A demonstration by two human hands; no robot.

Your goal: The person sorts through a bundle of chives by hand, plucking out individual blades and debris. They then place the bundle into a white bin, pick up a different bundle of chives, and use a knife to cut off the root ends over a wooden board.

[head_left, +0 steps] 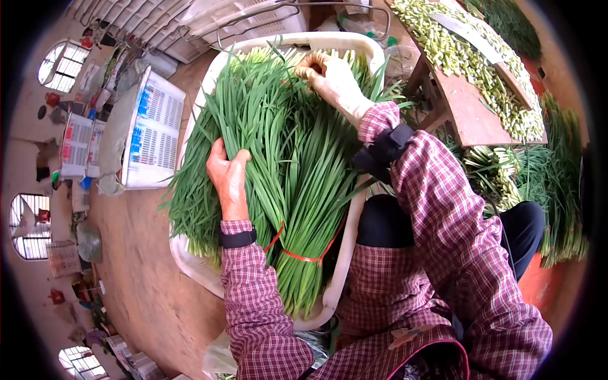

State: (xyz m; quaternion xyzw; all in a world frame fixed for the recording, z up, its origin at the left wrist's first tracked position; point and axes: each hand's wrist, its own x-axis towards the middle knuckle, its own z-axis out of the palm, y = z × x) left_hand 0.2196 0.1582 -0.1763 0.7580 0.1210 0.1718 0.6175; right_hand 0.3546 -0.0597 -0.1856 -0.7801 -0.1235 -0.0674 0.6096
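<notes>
A white plastic tub (345, 275) in front of me is packed with bunches of long green garlic chives (320, 158). A red band (301, 256) circles the near bunch. On the left side of the tub, my left hand (229, 174) grips a bunch, its thumb on top and some fingers hidden among the leaves. My right hand (329, 79) is at the far end of the tub, above the pale stem ends. Its thumb and forefinger are curled together in a pinch; whatever is between them, if anything, is too small to see.
To the right, a wooden board (465, 117) carries many cut stem pieces (430, 44) and a large knife (472, 38). More chives (557, 183) lie beyond it. White crates (152, 130) stand at left, and a metal frame (297, 9) is behind the tub.
</notes>
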